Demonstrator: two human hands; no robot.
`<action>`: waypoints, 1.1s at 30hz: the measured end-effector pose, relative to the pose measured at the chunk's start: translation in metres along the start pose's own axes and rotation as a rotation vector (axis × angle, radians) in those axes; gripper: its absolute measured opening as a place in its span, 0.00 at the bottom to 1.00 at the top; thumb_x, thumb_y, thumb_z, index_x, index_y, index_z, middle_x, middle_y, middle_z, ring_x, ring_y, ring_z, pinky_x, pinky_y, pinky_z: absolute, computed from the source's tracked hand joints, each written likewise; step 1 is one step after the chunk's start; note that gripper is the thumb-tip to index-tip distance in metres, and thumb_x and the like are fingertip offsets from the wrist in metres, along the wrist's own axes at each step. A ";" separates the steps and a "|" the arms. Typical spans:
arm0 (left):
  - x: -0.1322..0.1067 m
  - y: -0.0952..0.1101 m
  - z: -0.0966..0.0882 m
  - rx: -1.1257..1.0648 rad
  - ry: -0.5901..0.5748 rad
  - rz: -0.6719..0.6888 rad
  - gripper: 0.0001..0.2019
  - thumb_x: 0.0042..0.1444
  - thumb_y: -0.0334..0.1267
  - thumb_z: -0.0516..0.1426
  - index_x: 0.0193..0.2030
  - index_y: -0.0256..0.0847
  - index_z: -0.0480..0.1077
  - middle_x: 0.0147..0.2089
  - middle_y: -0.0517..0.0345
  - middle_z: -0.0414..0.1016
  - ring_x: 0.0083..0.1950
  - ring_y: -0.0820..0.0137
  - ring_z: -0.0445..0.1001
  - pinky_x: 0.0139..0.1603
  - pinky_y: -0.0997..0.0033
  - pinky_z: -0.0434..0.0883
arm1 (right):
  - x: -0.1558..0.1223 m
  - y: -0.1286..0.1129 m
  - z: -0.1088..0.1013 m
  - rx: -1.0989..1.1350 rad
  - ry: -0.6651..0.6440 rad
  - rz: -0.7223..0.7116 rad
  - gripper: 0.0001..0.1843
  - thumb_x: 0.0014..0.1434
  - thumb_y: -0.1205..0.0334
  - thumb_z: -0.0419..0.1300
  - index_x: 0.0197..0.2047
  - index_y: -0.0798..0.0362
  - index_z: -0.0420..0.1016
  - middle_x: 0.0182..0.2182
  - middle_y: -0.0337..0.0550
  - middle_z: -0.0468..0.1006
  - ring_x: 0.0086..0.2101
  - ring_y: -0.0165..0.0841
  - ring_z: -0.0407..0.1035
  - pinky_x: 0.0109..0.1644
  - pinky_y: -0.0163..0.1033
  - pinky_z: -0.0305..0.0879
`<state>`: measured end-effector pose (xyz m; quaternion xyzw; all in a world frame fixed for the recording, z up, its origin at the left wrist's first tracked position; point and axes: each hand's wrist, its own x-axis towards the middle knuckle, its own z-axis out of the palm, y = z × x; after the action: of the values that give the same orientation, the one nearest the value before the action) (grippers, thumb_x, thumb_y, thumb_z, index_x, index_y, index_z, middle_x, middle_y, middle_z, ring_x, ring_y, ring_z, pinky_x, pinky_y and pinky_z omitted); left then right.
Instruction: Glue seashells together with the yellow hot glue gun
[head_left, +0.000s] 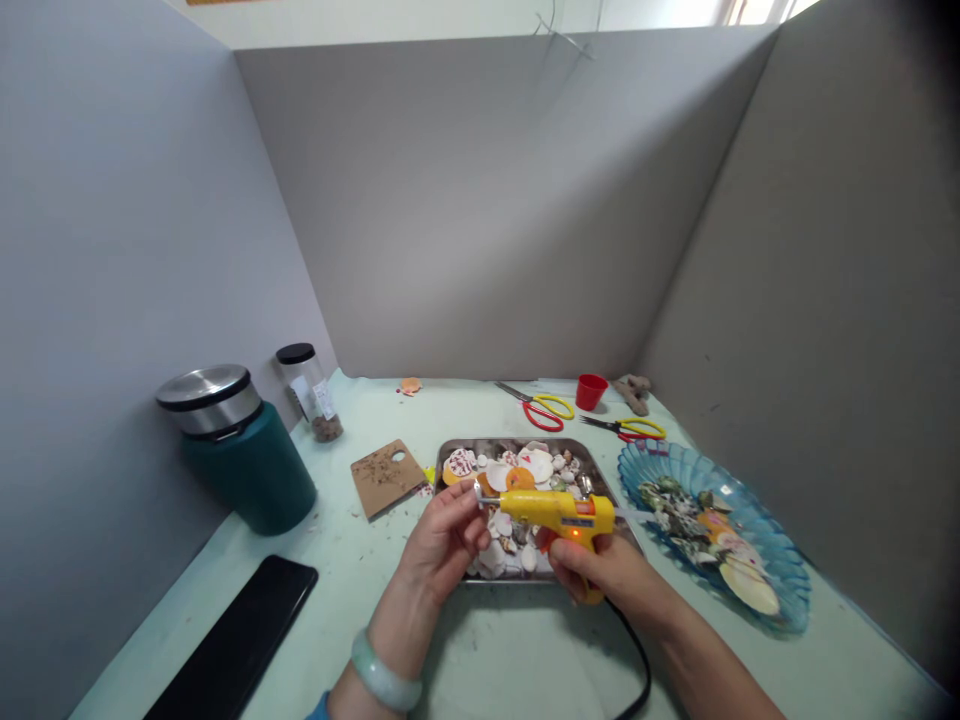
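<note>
My right hand (592,565) is wrapped round the handle of a yellow hot glue gun (555,508), its orange light glowing and a clear glue stick (636,515) sticking out of the back. The nozzle points left, to the fingertips of my left hand (450,530). Those fingers pinch a small white piece (478,490), possibly a shell, right at the nozzle tip; whether they touch is too small to tell. Below both hands lies a metal tray (600,465) of assorted shells, partly hidden by the hands and the gun.
Left stand a teal flask (251,470), a jar (309,392), a black phone-like slab (240,635) and a brown board (386,478). Right is a blue glass dish (787,570) of shells. Two scissors (544,408), a red cup (591,392) lie behind. A black cord (641,655) trails forward.
</note>
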<state>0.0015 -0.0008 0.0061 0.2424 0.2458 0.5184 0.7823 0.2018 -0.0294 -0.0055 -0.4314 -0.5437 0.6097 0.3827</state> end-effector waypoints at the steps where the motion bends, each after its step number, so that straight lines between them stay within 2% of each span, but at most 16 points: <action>1: 0.000 0.000 0.000 0.004 -0.010 -0.002 0.13 0.43 0.33 0.68 0.32 0.34 0.69 0.20 0.69 0.61 0.16 0.85 0.53 0.18 0.83 0.58 | 0.000 0.001 0.000 0.001 0.004 0.007 0.24 0.49 0.42 0.64 0.35 0.56 0.72 0.16 0.33 0.67 0.16 0.24 0.57 0.20 0.31 0.53; 11: 0.000 -0.001 -0.002 0.097 -0.061 -0.015 0.15 0.43 0.36 0.68 0.35 0.33 0.71 0.18 0.70 0.61 0.15 0.84 0.54 0.17 0.81 0.61 | 0.000 0.003 0.001 0.045 0.063 -0.048 0.22 0.52 0.43 0.63 0.35 0.56 0.71 0.15 0.32 0.66 0.15 0.24 0.58 0.20 0.31 0.54; 16: 0.002 -0.003 -0.001 0.139 -0.016 -0.016 0.16 0.40 0.37 0.70 0.32 0.34 0.70 0.16 0.70 0.61 0.14 0.84 0.53 0.15 0.80 0.61 | -0.001 0.002 0.003 0.044 0.073 -0.063 0.23 0.51 0.43 0.63 0.35 0.56 0.71 0.14 0.32 0.67 0.15 0.24 0.58 0.20 0.31 0.54; 24: 0.002 -0.003 0.000 0.133 0.028 0.009 0.19 0.35 0.37 0.71 0.33 0.34 0.70 0.15 0.71 0.60 0.13 0.83 0.53 0.15 0.80 0.62 | 0.001 0.005 0.000 0.002 0.048 -0.022 0.23 0.50 0.42 0.63 0.32 0.55 0.71 0.14 0.32 0.66 0.15 0.24 0.57 0.18 0.31 0.52; 33: 0.003 -0.001 -0.002 0.084 0.061 0.015 0.19 0.37 0.36 0.71 0.34 0.34 0.70 0.16 0.71 0.61 0.14 0.84 0.53 0.15 0.81 0.58 | 0.001 0.001 -0.001 0.004 0.002 -0.022 0.22 0.51 0.43 0.63 0.34 0.55 0.71 0.15 0.32 0.66 0.16 0.24 0.58 0.19 0.31 0.52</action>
<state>0.0022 0.0021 0.0037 0.2610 0.2891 0.5207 0.7597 0.2023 -0.0286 -0.0069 -0.4253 -0.5469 0.6059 0.3911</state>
